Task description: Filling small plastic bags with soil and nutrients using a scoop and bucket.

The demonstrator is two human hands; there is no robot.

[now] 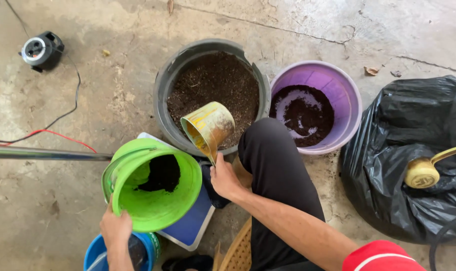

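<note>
On a cracked concrete floor (62, 211), we crouch over potting work. Our left hand (116, 228) is closed on the rim of a green bucket (152, 183), tipped on its side atop a blue-and-white scale (190, 228), with a dark heap of soil (162, 173) lying inside it. Our right hand (224, 178) is clamped on the handle of a yellow scoop (208, 125), held just above the grey tub (211, 93) of soil, mouth tilted toward the bucket. We judge the step in hand to be moving soil from tub to bucket; the next move calls for steadying the bucket and swinging the scoop across without spilling. A purple basin (315, 105) with a little soil sits beside the tub, and a second scoop (428, 168) rests on a black bag (408, 155).
</note>
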